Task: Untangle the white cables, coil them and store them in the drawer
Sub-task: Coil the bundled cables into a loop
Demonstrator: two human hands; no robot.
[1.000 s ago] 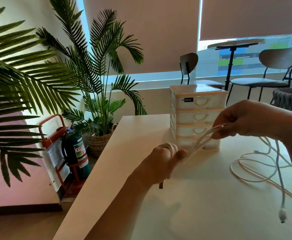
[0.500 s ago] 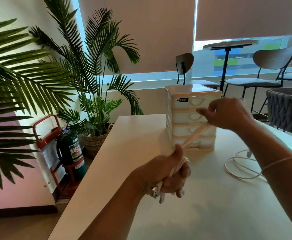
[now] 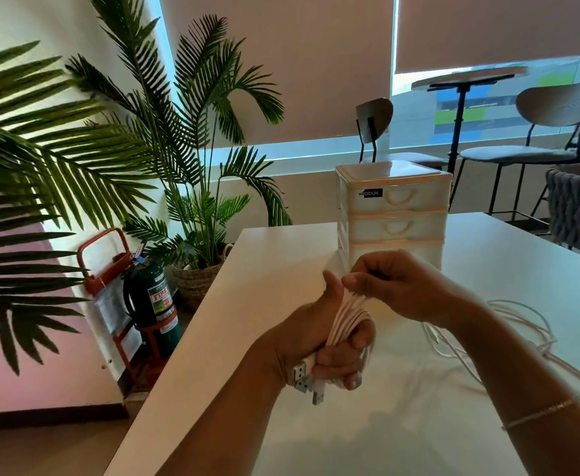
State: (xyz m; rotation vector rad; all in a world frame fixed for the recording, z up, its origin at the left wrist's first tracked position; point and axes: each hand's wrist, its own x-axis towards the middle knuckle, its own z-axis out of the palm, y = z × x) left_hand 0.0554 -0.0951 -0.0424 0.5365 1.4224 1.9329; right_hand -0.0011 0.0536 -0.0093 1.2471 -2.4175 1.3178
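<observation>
My left hand (image 3: pixel 319 341) grips a bundle of coiled white cable (image 3: pixel 347 321) above the white table (image 3: pixel 402 434), thumb up, with USB plugs (image 3: pixel 307 381) sticking out below the fist. My right hand (image 3: pixel 402 286) pinches the cable strands right at the top of that coil, close to my left thumb. More loose white cable (image 3: pixel 522 324) lies in loops on the table to the right, partly behind my right forearm. A small white drawer unit (image 3: pixel 393 214) stands at the table's far side, its visible drawers closed; my hands hide its lower part.
Palm plants (image 3: pixel 185 159) and a green fire extinguisher (image 3: pixel 151 300) in a red stand sit off the table's left edge. Chairs (image 3: pixel 536 146), a round table and a grey woven basket (image 3: pixel 577 207) stand behind and to the right.
My right hand has come down and in from near the drawer unit to the top of the coil, laying more cable onto the bundle in my left hand. The view has shifted slightly.
</observation>
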